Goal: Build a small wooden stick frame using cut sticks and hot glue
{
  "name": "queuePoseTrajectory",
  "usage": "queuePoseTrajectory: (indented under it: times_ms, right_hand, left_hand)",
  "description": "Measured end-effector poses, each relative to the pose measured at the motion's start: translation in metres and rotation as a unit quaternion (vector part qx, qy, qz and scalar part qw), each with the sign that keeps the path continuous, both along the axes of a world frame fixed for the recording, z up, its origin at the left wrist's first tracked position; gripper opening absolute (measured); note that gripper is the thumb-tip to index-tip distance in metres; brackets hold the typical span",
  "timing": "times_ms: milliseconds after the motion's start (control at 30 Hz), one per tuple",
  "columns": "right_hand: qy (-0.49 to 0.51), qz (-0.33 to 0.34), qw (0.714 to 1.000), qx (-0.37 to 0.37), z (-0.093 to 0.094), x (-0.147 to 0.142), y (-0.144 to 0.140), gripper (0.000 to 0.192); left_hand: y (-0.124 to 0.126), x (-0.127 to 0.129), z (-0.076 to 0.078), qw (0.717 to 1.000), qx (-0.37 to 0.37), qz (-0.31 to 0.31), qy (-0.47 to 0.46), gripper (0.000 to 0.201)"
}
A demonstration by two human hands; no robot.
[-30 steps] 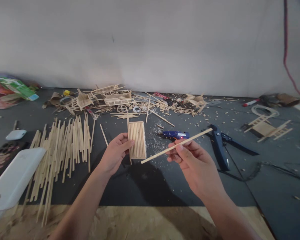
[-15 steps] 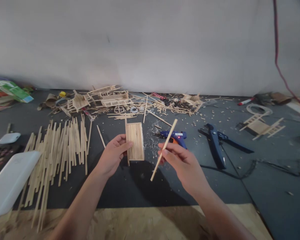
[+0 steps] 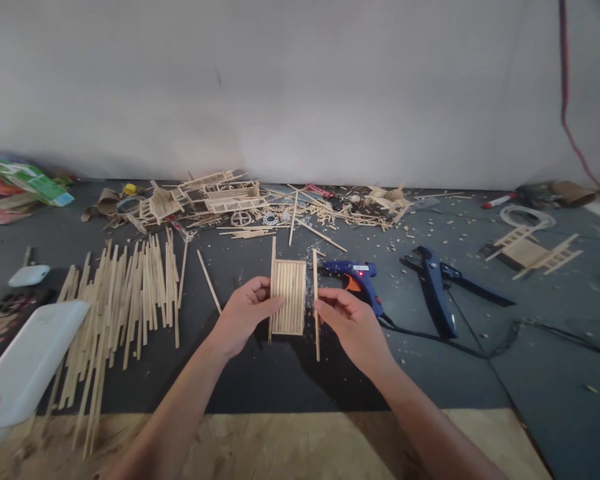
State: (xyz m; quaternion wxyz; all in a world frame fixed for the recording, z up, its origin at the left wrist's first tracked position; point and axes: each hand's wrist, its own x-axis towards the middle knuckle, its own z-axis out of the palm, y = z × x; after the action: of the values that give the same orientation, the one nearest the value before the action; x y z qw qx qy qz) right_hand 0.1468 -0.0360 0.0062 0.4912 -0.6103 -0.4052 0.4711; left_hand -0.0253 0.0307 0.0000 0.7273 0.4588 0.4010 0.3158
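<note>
Wooden stick [image 3: 315, 303], pinched in the right hand [image 3: 353, 327], is now swinging upright beside the slatted panel [image 3: 289, 297] the left hand [image 3: 245, 317] is gripping above the dark counter [image 3: 280, 373], lining up along its right edge.

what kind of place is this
Probably a home or hobby craft corner for building small stick models. A left hand holds a slatted stick panel and a right hand a single stick, beside a pile of loose sticks, a blue glue gun and half-built stick models.
</note>
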Motion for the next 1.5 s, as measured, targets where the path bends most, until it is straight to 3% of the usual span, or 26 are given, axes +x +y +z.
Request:
queuePoseTrajectory:
  times_ms: [433,1500]
  right_hand:
    - [0.051,-0.069,0.995,0.054,-0.011,0.006,0.006,0.023]
    - [0.123,-0.036,0.992,0.002,-0.009,0.004,0.009,0.020]
  left_hand:
    - [-0.002,0.005,-0.004,1.000,0.002,-0.013,0.017,0.022]
    - [-0.001,0.002,-0.004,0.999,-0.031,-0.008,-0.004,0.021]
